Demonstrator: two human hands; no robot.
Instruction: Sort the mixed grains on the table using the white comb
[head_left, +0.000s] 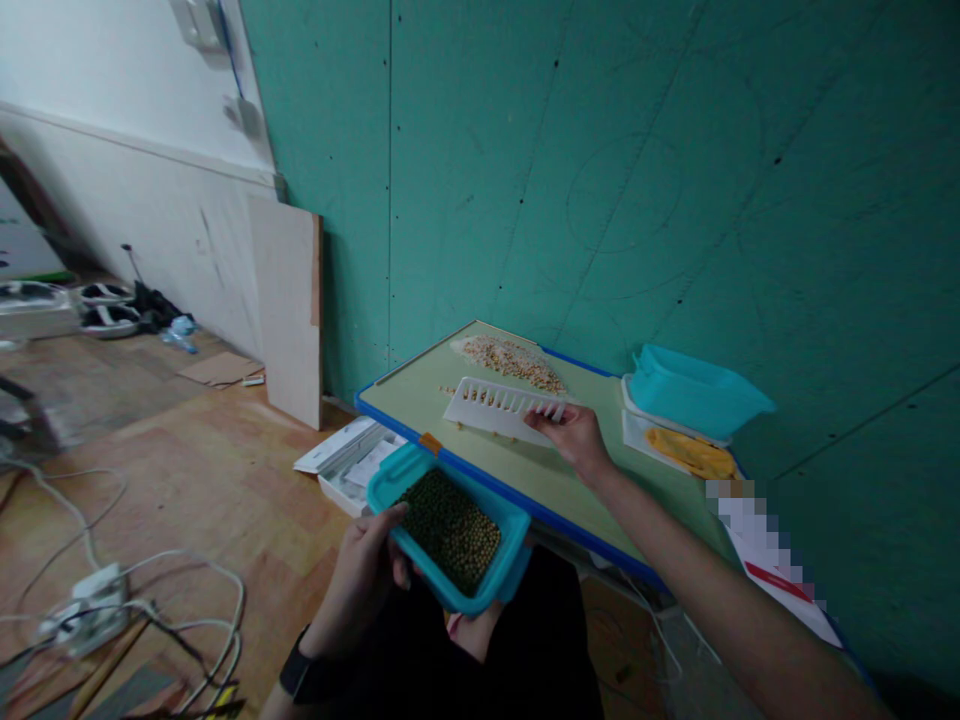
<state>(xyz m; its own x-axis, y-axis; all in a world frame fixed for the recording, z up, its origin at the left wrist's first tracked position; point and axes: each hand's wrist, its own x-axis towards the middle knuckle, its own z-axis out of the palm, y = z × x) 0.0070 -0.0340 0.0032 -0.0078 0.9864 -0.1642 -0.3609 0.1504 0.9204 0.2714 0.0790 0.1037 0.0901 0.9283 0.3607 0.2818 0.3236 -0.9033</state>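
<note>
My left hand (369, 555) grips the near left rim of a teal plastic container (514, 530), thumb over the edge. Inside it lie dark green beans (427, 505) and pale yellow beans (476, 540). The container is tilted off the table's front edge, above my lap. My right hand (574, 435) pinches the right end of a white slotted plastic piece (491, 410), low over the tabletop; I cannot tell if it touches. A few beans show at its slots and along its near edge. Behind it spreads a pile of pale beans (510, 360).
The pale green table (405, 390) has a blue edge and stands against a green wall. At its right are a light blue bin (690, 390) and a yellow cloth (690, 453). An open white box (345, 460) sits below left. Cables and a power strip (97, 605) lie on the floor.
</note>
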